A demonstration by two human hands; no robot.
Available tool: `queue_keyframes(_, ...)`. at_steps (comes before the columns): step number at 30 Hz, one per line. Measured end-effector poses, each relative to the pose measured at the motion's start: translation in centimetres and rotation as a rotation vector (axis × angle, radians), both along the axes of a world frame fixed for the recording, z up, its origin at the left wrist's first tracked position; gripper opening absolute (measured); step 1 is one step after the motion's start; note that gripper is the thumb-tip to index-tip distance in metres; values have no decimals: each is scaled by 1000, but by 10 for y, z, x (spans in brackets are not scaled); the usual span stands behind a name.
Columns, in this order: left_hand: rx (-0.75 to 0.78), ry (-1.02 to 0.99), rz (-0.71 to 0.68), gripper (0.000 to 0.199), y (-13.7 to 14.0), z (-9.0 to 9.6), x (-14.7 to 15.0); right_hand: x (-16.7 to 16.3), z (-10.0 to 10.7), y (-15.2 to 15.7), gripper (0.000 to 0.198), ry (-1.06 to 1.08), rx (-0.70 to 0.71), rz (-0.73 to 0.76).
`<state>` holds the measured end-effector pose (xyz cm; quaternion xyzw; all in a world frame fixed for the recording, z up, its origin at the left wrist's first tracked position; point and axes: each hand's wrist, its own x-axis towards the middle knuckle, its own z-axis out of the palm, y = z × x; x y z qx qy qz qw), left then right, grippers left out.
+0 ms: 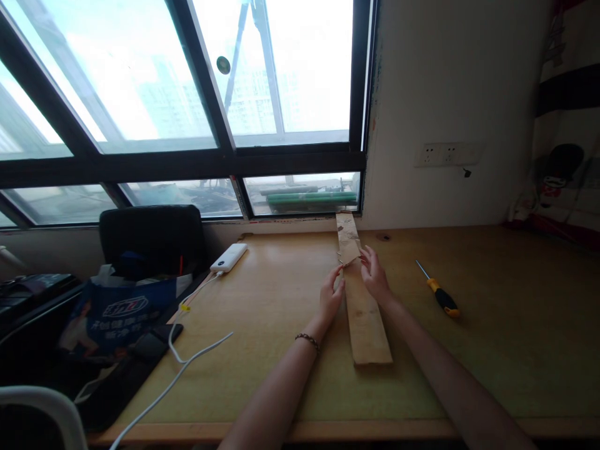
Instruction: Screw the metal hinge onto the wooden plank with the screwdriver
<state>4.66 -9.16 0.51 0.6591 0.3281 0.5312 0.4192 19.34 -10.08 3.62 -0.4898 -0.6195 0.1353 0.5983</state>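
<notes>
Presently, clock taken from the hands, window at 12:
- Desk (pixel 281 375), wooden, light-topped;
- Board (pixel 368 337), plain wood, lying lengthwise from 12 to 6, between the hands;
- Left hand (pixel 332 299), fingertips at board's left edge, beside thin pins (pixel 340 257); whether clamped, cannot tell;
- Right hand (pixel 376 280), fingertips at board's right edge; grip likewise untold;
- Screwdriver (pixel 440 295), yellow and black, near 3;
- Power bank (pixel 230 257), white, near 9.

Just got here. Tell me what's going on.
A person's left hand is at the left edge of a wooden board on the table, and the right hand is at its right edge. Small thin pieces, too tiny to identify, show near the left hand. A screwdriver lies off to the right, in neither hand.
</notes>
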Motion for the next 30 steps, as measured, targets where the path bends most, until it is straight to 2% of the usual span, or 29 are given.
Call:
queue_keyframes(4, -75, -137, -61, 56, 7, -3, 2, -22, 8, 2, 58, 17, 21, 155)
queue_keyframes(10, -366, -425, -217, 60, 18, -14, 5, -47, -2, 0, 65, -159, -77, 258)
queue_keyframes(14, -531, -570, -180, 53, 18, -11, 3, -41, -4, -2, 63, -257, -96, 205)
queue_keyframes(20, -697, -783, -105, 31, 18, -4, -3, 1, -14, 0, 57, -220, -77, -21)
queue_keyframes(25, -810, -913, -173, 19, 22, -4, -11, 21, -33, -5, 49, -253, -147, -78)
queue_keyframes(30, -848, -972, -240, 22, 27, -8, -21, 21, -35, -5, 45, -290, -131, -93)
